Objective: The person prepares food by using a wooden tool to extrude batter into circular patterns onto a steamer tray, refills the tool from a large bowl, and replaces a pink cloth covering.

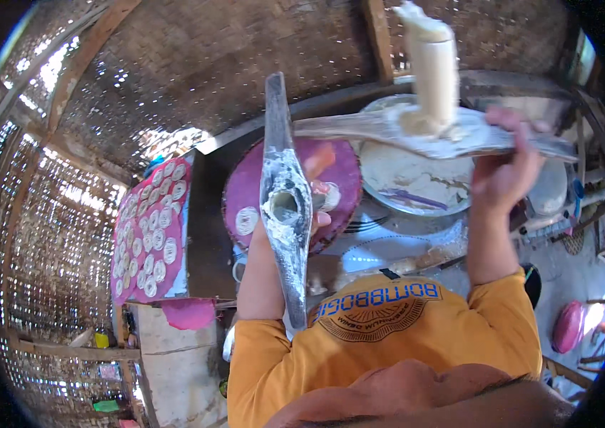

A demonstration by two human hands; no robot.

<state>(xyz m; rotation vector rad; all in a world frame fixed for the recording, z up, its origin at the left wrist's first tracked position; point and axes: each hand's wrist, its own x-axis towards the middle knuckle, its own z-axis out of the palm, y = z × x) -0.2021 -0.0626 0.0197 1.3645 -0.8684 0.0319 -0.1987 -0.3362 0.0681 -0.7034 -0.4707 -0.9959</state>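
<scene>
My left hand [320,162] grips a long wooden press piece [283,160], its fingers showing past the right side. White paste smears the wood around its round hole. In my right hand [508,167] is the end of a wooden plunger bar [359,127], held over a basin. A pale, paste-coated cylinder [436,82] stands up from the bar, with soft dough clinging to its top. Beneath lies the wide basin [388,205] of whitish dough [424,167] with a purple flat tool [417,198] in it. Behind the press piece, a round pink mat [256,178] carries white coils [247,220].
Left of the round mat, a pink sheet [125,274] bears several white string-like coils. A woven wall [245,50] rises behind the work surface. A whitish bucket [548,189] stands at the right, and a pink rounded object [568,327] sits lower right.
</scene>
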